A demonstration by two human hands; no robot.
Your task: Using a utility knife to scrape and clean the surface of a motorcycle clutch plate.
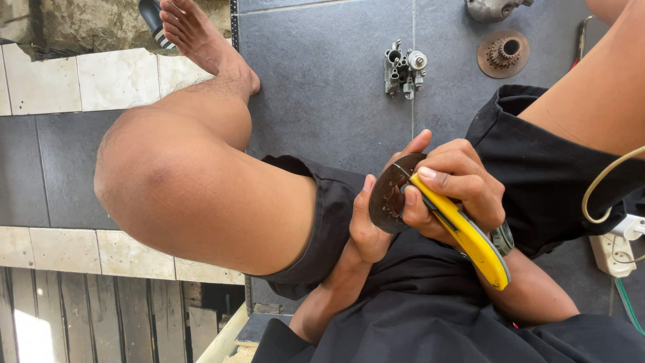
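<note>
Left hand: the left hand grasps a round, dark grey metal disc by its rim, thumb on the near edge and fingertips showing past the far edge.
Right hand: the right hand is clenched round a yellow-handled utility knife with a black slider strip, fingers curled over the front of the handle.
Disc, position: held on edge above the lap, over the black shorts, between the two knees. Its face is tilted toward the right hand.
Knife, position: its front end lies against the face of the disc; the handle runs back from the disc past the right wrist. Whether a blade is out cannot be told, since the fingers cover that end.
Wrist: a dark green wristwatch sits on the right wrist, just behind the knife handle.
Carburettor: a small silver-grey cast metal carburettor body lies on the dark grey tiled floor, well beyond the disc.
Sprocket plate: a rusty brown round plate with a toothed hub lies on the floor farther from the disc, beside the carburettor.
Casting: a grey metal part is cut off by the frame edge, past the sprocket plate.
Power strip: a white socket strip with a cream cable lies on the floor beyond the right forearm, apart from the disc.
Foot: a bare foot rests on a black sandal, far from the disc.
</note>
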